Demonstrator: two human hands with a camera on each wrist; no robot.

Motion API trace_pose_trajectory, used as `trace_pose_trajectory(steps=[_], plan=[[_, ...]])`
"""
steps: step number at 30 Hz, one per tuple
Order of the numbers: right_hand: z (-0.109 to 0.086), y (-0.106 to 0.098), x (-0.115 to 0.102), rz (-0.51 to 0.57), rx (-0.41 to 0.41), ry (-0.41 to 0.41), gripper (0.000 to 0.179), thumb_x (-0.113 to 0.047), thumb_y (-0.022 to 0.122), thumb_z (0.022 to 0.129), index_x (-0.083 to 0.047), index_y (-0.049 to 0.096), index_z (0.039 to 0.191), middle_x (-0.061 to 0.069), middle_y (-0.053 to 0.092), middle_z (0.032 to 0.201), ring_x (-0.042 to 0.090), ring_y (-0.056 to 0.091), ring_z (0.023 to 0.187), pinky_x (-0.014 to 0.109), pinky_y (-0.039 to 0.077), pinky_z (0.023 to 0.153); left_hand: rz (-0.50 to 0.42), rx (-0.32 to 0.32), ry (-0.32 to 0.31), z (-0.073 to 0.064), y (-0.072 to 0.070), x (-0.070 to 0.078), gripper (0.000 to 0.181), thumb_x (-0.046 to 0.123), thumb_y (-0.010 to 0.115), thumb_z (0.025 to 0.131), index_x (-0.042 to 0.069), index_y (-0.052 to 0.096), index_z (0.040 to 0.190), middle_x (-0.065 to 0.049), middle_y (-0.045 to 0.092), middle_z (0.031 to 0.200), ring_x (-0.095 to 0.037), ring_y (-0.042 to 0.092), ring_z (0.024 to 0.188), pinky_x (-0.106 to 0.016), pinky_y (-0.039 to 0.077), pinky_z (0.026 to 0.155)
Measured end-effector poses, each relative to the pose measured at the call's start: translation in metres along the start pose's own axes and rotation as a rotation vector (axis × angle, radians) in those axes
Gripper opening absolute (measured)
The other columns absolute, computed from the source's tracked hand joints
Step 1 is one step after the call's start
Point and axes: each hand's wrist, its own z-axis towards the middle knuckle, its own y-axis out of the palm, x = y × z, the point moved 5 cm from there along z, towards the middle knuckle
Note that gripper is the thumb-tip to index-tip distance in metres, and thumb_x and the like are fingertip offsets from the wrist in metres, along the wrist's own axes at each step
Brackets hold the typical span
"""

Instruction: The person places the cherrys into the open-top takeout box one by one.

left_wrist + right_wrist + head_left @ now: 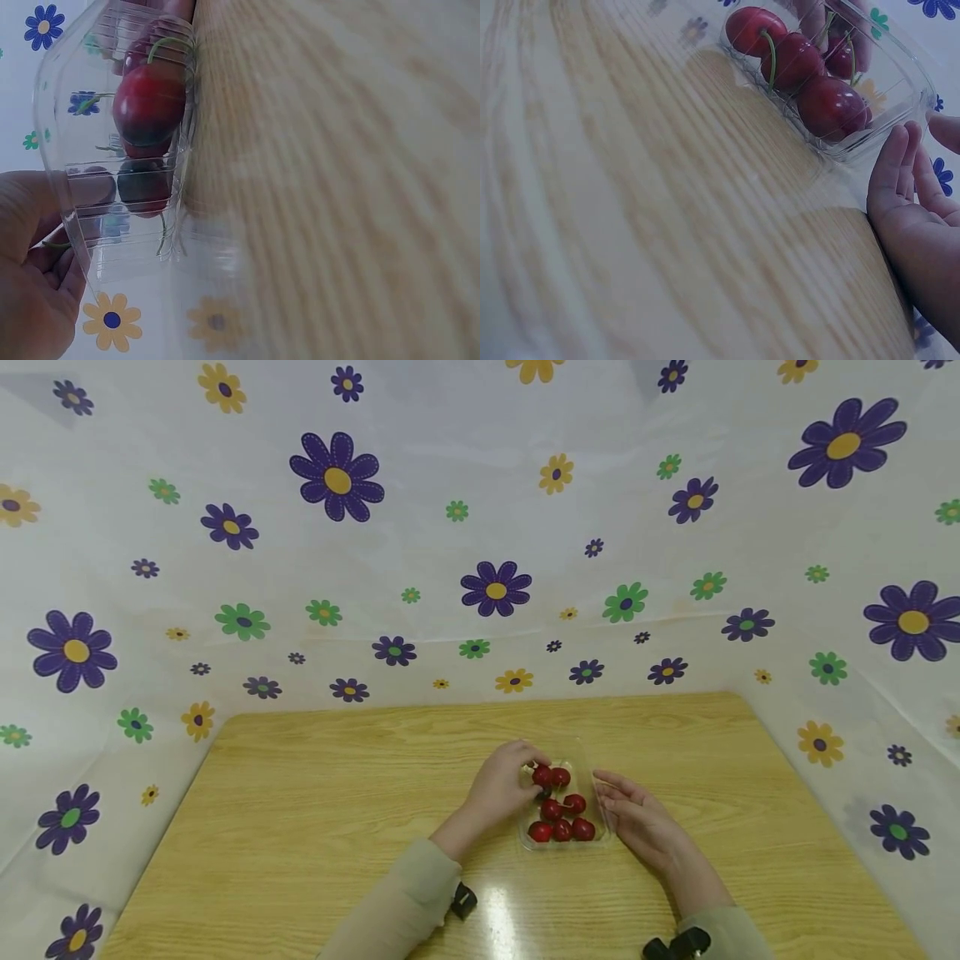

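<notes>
A clear plastic container (596, 839) stands on the table with several red cherries (562, 830) in it, some with green stems. My left hand (501, 783) reaches over its left side, fingers curled about a cherry (542, 775) in the far left corner. In the left wrist view, the thumb is inside the wall, right by a dark cherry (142, 184); a green stem shows among the fingers, which are partly hidden. My right hand (643, 822) lies along the container's right side, fingers nearly straight, fingertips right at the wall and holding nothing.
The wooden table (315, 793) extends around the container. A white flower-patterned cloth (420, 543) rises behind the table and on both sides. Black straps with cameras (678, 943) sit on the wrists.
</notes>
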Motion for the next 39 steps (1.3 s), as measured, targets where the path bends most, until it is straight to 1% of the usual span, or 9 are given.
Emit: trace_pose_trajectory(steps=[4, 9, 13, 19, 23, 26, 30, 34, 39], plan=[[0.001, 0.0, 0.0, 0.002, -0.005, -0.004, 0.045, 0.006, 0.04, 0.11, -0.021, 0.061, 0.139, -0.005, 0.063, 0.131, 0.004, 0.061, 0.119, 0.017, 0.052, 0.104, 0.054, -0.006, 0.011, 0.001, 0.0, 0.001, 0.035, 0.005, 0.086, 0.087, 0.014, 0.076, 0.12, -0.001, 0.074, 0.123, -0.021, 0.068, 0.118, -0.035, 0.056, 0.107], [0.002, 0.001, 0.0, 0.021, -0.033, -0.013, 0.046, 0.007, 0.039, 0.11, -0.02, 0.061, 0.14, -0.005, 0.064, 0.131, 0.004, 0.062, 0.12, 0.018, 0.052, 0.104, 0.057, -0.014, 0.007, 0.001, 0.0, 0.001, 0.035, 0.008, 0.086, 0.089, 0.015, 0.076, 0.121, 0.0, 0.073, 0.124, -0.02, 0.068, 0.118, -0.036, 0.056, 0.107], [0.003, 0.001, 0.0, 0.035, -0.05, -0.017, 0.046, 0.007, 0.038, 0.11, -0.019, 0.06, 0.141, -0.005, 0.065, 0.131, 0.004, 0.062, 0.12, 0.018, 0.052, 0.105, 0.036, -0.008, 0.013, 0.0, -0.001, 0.002, 0.032, 0.01, 0.085, 0.09, 0.013, 0.076, 0.121, -0.001, 0.073, 0.121, -0.02, 0.067, 0.116, -0.035, 0.056, 0.106], [0.003, 0.0, 0.001, 0.024, -0.039, -0.011, 0.045, 0.006, 0.039, 0.11, -0.02, 0.061, 0.14, -0.006, 0.065, 0.131, 0.004, 0.062, 0.12, 0.017, 0.052, 0.104, -0.013, 0.004, 0.025, -0.001, -0.003, 0.003, 0.03, 0.009, 0.083, 0.092, 0.01, 0.075, 0.121, -0.005, 0.073, 0.117, -0.022, 0.068, 0.11, -0.033, 0.057, 0.099], [0.004, -0.001, 0.001, 0.011, -0.026, -0.006, 0.045, 0.007, 0.039, 0.11, -0.02, 0.061, 0.139, -0.006, 0.065, 0.13, 0.004, 0.062, 0.119, 0.017, 0.052, 0.103, -0.028, 0.023, 0.016, -0.002, -0.006, 0.002, 0.028, 0.006, 0.08, 0.094, 0.011, 0.076, 0.121, -0.004, 0.073, 0.12, -0.021, 0.067, 0.11, -0.033, 0.058, 0.098], [0.004, -0.001, 0.002, 0.013, -0.029, -0.009, 0.046, 0.007, 0.04, 0.11, -0.02, 0.061, 0.14, -0.005, 0.065, 0.13, 0.004, 0.062, 0.118, 0.017, 0.052, 0.102, -0.073, 0.034, -0.001, -0.005, -0.011, 0.001, 0.028, 0.005, 0.077, 0.095, 0.011, 0.075, 0.123, -0.005, 0.072, 0.122, -0.022, 0.068, 0.111, -0.034, 0.059, 0.098], [0.004, 0.0, 0.001, 0.032, -0.049, -0.018, 0.047, 0.008, 0.039, 0.109, -0.019, 0.061, 0.14, -0.005, 0.066, 0.13, 0.004, 0.063, 0.118, 0.018, 0.053, 0.103, -0.114, 0.041, -0.018, -0.009, -0.017, -0.003, 0.03, 0.005, 0.075, 0.096, 0.012, 0.074, 0.125, -0.003, 0.072, 0.127, -0.022, 0.07, 0.112, -0.036, 0.059, 0.1], [0.004, 0.0, 0.0, 0.047, -0.052, -0.023, 0.048, 0.009, 0.038, 0.109, -0.019, 0.062, 0.14, -0.005, 0.067, 0.129, 0.005, 0.063, 0.117, 0.018, 0.053, 0.103, -0.102, 0.054, -0.026, -0.013, -0.021, -0.012, 0.032, 0.006, 0.076, 0.095, 0.013, 0.074, 0.126, -0.002, 0.073, 0.129, -0.02, 0.069, 0.112, -0.035, 0.059, 0.1], [0.002, 0.0, -0.001, 0.066, -0.063, -0.03, 0.049, 0.009, 0.036, 0.11, -0.018, 0.062, 0.14, -0.004, 0.066, 0.13, 0.005, 0.063, 0.118, 0.018, 0.053, 0.104, -0.091, 0.072, -0.038, -0.022, -0.027, -0.022, 0.029, 0.008, 0.078, 0.095, 0.012, 0.074, 0.124, -0.004, 0.073, 0.124, -0.022, 0.069, 0.11, -0.037, 0.06, 0.097]])
